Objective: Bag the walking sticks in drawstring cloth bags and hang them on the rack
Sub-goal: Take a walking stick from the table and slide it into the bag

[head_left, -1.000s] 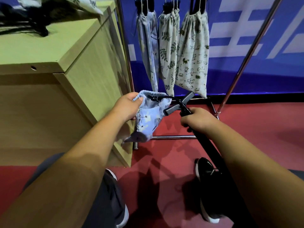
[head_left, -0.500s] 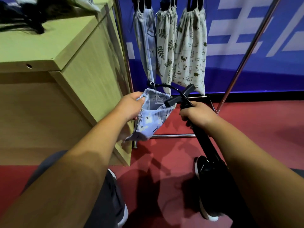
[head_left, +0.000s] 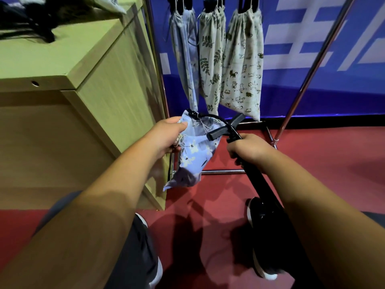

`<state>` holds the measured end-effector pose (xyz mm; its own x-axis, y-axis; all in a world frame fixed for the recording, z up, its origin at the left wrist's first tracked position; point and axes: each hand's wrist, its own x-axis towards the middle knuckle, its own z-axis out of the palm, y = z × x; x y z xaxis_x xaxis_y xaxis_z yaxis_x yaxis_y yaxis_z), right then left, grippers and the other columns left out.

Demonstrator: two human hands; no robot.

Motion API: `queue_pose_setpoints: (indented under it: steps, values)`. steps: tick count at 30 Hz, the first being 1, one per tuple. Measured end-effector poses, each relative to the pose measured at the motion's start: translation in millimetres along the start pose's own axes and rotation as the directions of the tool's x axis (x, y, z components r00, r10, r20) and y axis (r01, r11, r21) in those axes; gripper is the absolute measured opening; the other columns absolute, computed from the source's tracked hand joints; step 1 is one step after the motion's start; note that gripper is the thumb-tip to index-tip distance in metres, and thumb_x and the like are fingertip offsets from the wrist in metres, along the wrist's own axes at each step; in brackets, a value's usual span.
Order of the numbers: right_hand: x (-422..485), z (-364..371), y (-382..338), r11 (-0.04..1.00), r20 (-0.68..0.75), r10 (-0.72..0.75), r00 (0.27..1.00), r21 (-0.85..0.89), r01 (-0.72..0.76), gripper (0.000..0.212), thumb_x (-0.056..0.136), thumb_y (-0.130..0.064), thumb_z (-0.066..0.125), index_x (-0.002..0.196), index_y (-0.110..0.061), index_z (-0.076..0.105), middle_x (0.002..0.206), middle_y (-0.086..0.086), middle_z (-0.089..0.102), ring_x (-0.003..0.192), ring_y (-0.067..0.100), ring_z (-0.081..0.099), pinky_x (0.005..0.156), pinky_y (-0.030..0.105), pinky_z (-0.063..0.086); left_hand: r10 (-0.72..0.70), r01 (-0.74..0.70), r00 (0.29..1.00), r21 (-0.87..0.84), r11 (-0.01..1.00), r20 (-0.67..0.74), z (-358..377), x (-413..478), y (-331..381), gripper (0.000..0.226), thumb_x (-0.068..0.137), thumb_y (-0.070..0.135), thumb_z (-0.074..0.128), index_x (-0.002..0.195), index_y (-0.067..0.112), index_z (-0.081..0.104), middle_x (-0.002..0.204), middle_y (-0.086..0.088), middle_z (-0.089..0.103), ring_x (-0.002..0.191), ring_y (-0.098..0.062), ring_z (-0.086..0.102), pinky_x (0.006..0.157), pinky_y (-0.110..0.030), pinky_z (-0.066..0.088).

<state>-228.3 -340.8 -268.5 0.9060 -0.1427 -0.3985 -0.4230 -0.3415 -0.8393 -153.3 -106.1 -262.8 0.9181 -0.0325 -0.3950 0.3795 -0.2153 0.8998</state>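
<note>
Left hand: left hand [head_left: 166, 136] pinches the rim of the blue floral bag [head_left: 193, 151] between thumb and fingers, holding its mouth toward the stick.
Right hand: right hand [head_left: 248, 149] is wrapped tight around the black walking stick [head_left: 262, 184] just under its handle [head_left: 226, 128].
Stick in hand: it slants up from beside the person's shoe [head_left: 260, 236]; one end of the handle overlaps the bag's mouth, and a black strap [head_left: 216, 117] arches from the bag's rim toward the handle.
Progress: judged mid-bagging; the handle looks only partly in, cord not drawn, this bag not hung.
Done: three filled bags [head_left: 241, 65] hang from the rack [head_left: 308, 80] against the blue wall.
Left: seemingly more to bag, since dark items [head_left: 27, 24] and printed cloth lie on the tabletop [head_left: 52, 59] to the left.
Hidden: the stick's lower end is behind the right forearm; the rack's top bar and the hanging bags' tops are cut off; the tabletop pile is blurred, so its count and kind cannot be told.
</note>
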Motion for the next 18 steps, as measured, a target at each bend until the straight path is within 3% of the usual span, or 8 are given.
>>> queue_pose_setpoints:
  steps: [2,4,6,8,10,12,14,18]
  values:
    - [3,0,3,0.997,0.011,0.02,1.0,-0.069,-0.019,0.012,0.078,-0.004,0.063,0.082,-0.013,0.069,0.066,0.008,0.06,0.056,0.025,0.053,0.053,0.026,0.046,-0.024,0.022,0.999,-0.058,0.998,-0.036,-2,2,1,0.029,0.105,0.03,0.063,0.134,0.031,0.068,0.1,-0.001,0.066,0.049,-0.01,0.038,0.049,-0.024,0.05]
    - [5,-1,6,0.986,0.029,0.035,0.999,-0.163,-0.03,0.008,0.071,-0.008,0.064,0.073,-0.015,0.066,0.064,0.01,0.06,0.055,0.026,0.054,0.057,0.032,0.049,-0.02,0.013,0.998,-0.104,0.994,-0.058,-3,1,4,0.023,0.107,0.028,0.06,0.127,0.029,0.071,0.078,0.001,0.069,0.04,-0.008,0.039,0.05,-0.023,0.047]
    - [6,-1,8,0.968,0.056,0.044,0.997,-0.25,-0.029,0.004,0.07,-0.01,0.065,0.07,-0.014,0.066,0.063,0.011,0.06,0.053,0.026,0.054,0.052,0.029,0.049,0.029,-0.033,0.998,-0.061,0.998,-0.063,-4,-1,6,0.018,0.108,0.028,0.058,0.118,0.028,0.072,0.068,0.003,0.07,0.035,-0.006,0.045,0.051,-0.024,0.045]
    - [4,0,9,0.943,0.112,0.042,0.993,-0.332,-0.003,0.006,0.079,-0.011,0.066,0.073,-0.013,0.065,0.063,0.01,0.06,0.052,0.025,0.055,0.044,0.023,0.044,0.104,-0.102,0.993,0.047,0.994,-0.048,-4,-1,3,0.019,0.107,0.028,0.059,0.117,0.027,0.075,0.079,0.0,0.073,0.044,-0.009,0.056,0.052,-0.024,0.048]
    - [0,2,8,0.931,0.173,0.047,0.984,-0.364,0.019,0.003,0.08,-0.016,0.066,0.078,-0.014,0.066,0.066,0.008,0.062,0.053,0.025,0.057,0.047,0.024,0.045,0.204,-0.201,0.979,0.216,0.955,0.009,-5,1,-2,0.018,0.105,0.028,0.061,0.114,0.031,0.077,0.093,0.001,0.078,0.069,-0.015,0.068,0.064,-0.028,0.054]
    - [-4,4,6,0.927,0.246,0.06,0.968,-0.373,0.037,0.022,0.071,-0.023,0.066,0.088,-0.01,0.071,0.067,0.006,0.065,0.055,0.025,0.058,0.054,0.03,0.047,0.252,-0.265,0.964,0.357,0.896,0.084,-2,-2,-6,0.017,0.105,0.032,0.063,0.105,0.043,0.076,0.101,0.004,0.08,0.084,-0.015,0.07,0.079,-0.03,0.056]
    - [-5,8,5,0.916,0.311,0.077,0.947,-0.398,0.057,0.035,0.065,-0.027,0.065,0.093,-0.007,0.073,0.067,0.004,0.067,0.056,0.025,0.058,0.058,0.035,0.048,0.258,-0.292,0.956,0.397,0.87,0.139,2,-6,-7,0.017,0.105,0.035,0.063,0.103,0.048,0.074,0.103,0.009,0.08,0.088,-0.01,0.069,0.082,-0.029,0.054]
    - [-7,16,6,0.89,0.368,0.11,0.923,-0.45,0.073,0.015,0.079,-0.022,0.069,0.082,-0.008,0.071,0.066,0.006,0.066,0.055,0.025,0.057,0.055,0.034,0.05,0.25,-0.33,0.935,0.359,0.873,0.252,9,-12,-6,0.017,0.105,0.032,0.064,0.114,0.037,0.078,0.101,0.013,0.081,0.089,-0.004,0.073,0.085,-0.029,0.058]
